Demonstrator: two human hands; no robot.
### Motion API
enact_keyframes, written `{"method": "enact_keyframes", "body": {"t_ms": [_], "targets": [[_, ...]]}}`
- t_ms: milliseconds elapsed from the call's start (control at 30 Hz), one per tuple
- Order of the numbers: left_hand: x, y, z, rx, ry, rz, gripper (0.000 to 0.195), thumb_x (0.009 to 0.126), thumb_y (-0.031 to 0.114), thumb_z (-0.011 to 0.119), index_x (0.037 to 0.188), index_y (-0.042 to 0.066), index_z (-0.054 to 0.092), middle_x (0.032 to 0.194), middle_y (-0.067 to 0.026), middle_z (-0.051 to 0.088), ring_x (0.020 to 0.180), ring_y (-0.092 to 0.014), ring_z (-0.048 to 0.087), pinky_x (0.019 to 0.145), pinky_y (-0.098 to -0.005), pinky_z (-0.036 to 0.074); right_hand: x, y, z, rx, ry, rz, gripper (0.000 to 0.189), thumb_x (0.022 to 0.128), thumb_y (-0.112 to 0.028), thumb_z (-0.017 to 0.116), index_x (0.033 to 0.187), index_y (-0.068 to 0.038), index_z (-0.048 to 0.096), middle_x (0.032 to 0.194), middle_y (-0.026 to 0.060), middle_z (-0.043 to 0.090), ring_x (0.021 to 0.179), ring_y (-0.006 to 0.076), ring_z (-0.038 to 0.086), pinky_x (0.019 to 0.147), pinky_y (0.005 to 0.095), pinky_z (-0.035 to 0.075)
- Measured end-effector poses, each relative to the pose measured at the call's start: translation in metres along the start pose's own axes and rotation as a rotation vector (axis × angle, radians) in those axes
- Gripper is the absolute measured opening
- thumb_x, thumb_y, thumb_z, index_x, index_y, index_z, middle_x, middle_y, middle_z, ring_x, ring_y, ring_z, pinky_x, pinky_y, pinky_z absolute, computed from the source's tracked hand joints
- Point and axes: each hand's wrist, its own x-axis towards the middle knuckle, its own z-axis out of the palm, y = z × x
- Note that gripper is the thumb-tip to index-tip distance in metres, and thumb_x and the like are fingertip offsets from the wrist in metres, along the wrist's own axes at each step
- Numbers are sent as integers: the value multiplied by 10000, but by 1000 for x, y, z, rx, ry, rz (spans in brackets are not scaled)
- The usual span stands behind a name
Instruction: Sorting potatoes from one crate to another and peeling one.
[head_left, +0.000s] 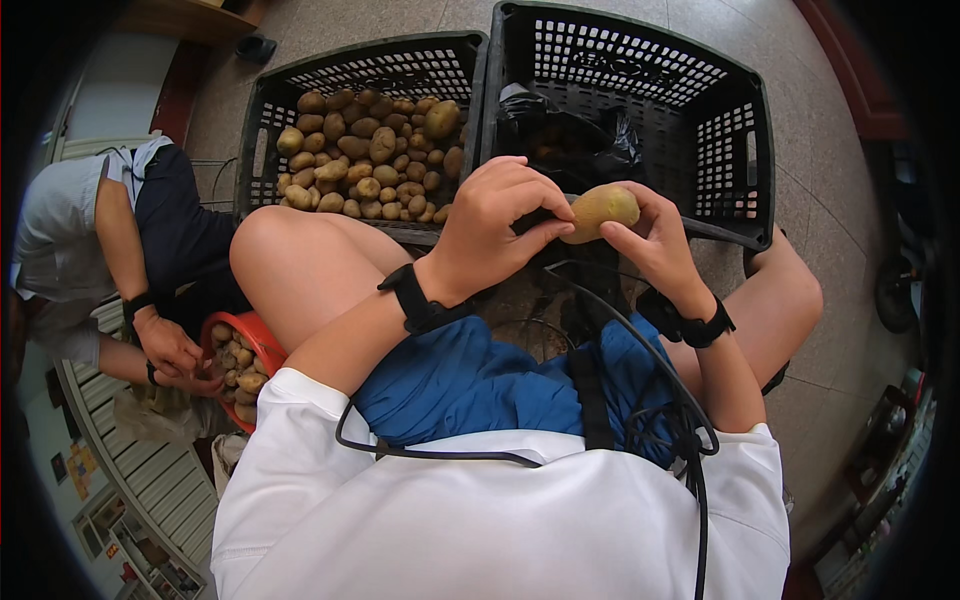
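A yellow-brown potato (600, 213) is held up in front of me, above the near rim of the right crate. My right hand (654, 232) grips its right end, with the thumb on the near side and fingers behind. At the left end, the thumb and forefinger of my left hand (499, 221) pinch together against the skin; whether a sprout is between them is too small to see. Beyond my left hand stands a black plastic crate (360, 64) with many potatoes (367, 150) of mixed sizes. Another black crate (731, 112) adjoins it, with a black plastic bag (600, 142) inside holding dim round items.
At my left, another person's hands (176, 352) reach to a red plastic tub (255, 337) of potatoes. A black cable (660, 352) loops across my lap. My knees flank the crates. A dark object (256, 49) lies on the tiled floor (817, 300).
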Motion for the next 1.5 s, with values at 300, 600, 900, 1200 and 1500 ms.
{"method": "enact_keyframes", "body": {"t_ms": [300, 600, 900, 1200, 1500], "targets": [[-1, 2, 3, 124, -68, 50, 158, 708, 31, 735, 809, 69, 620, 796, -42, 619, 781, -236, 606, 946, -452, 441, -1, -3, 2, -145, 44, 14, 249, 814, -157, 746, 948, 29, 648, 796, -1, 632, 690, 25, 535, 590, 183, 445], [-1, -1, 5, 160, -88, 10, 138, 733, 45, 689, 825, 61, 588, 794, -49, 599, 784, -248, 594, 965, -459, 434, -1, -4, 2, -194, 53, 29, 273, 821, -212, 744, 911, 33, 668, 738, -3, 626, 656, 22, 517, 561, 188, 417], [0, 4, 7, 104, -95, 50, 135, 741, 55, 689, 822, 60, 580, 792, -41, 593, 779, -251, 590, 976, -458, 428, 0, -6, 1, -146, 43, 78, 281, 843, -215, 725, 952, 37, 663, 785, 11, 646, 698, 28, 536, 601, 193, 437], [5, -33, 7, 435, 177, -230, 275, 779, 162, 660, 1017, 43, 588, 1203, -184, 513, 1217, -350, 420, 1037, -424, 327, 19, 22, -16, -244, 274, 179, 335, 893, -279, 664, 1056, 13, 648, 830, 23, 656, 742, 64, 583, 654, 214, 467], [0, -59, 13, -39, 55, -538, 594, 806, 222, 685, 1328, 14, 494, 1374, -206, 463, 1322, -323, 404, 1085, -373, 325, 50, 51, -30, -25, 199, 328, 441, 958, -213, 542, 1327, 19, 470, 1120, 107, 642, 938, 141, 636, 807, 256, 503]]}}
